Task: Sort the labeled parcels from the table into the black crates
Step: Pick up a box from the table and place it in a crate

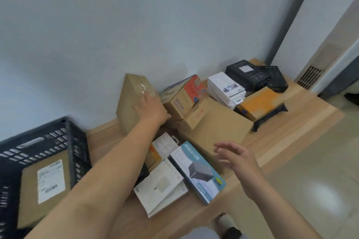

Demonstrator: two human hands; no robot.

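At about eight o'clock a black crate (73, 141) stands on the bench (291, 134), and inside it lies one brown parcel (44, 186) with its white label facing up; I take that one as already sorted. No second crate can be made out here. Toward eleven o'clock of the pile the left hand (150, 109) reaches across and lies on the side of an upright cardboard box (132, 101) that leans against the wall; its thumb is hidden, so whether it truly grips the box cannot be told. From the centre round to six o'clock lie a small blister pack (165, 144), a flat white box (161, 184) and a blue USB box (198, 169). At five o'clock the right hand (236, 156) hovers with fingers spread, holding nothing. Behind it, from noon to two o'clock, lie a large brown carton (213, 128), an orange-printed box (182, 97), a white box (225, 85), a black box (247, 74) and a yellow-topped box (260, 103). By my judgement the sorting has barely begun, with nearly every parcel left on the bench
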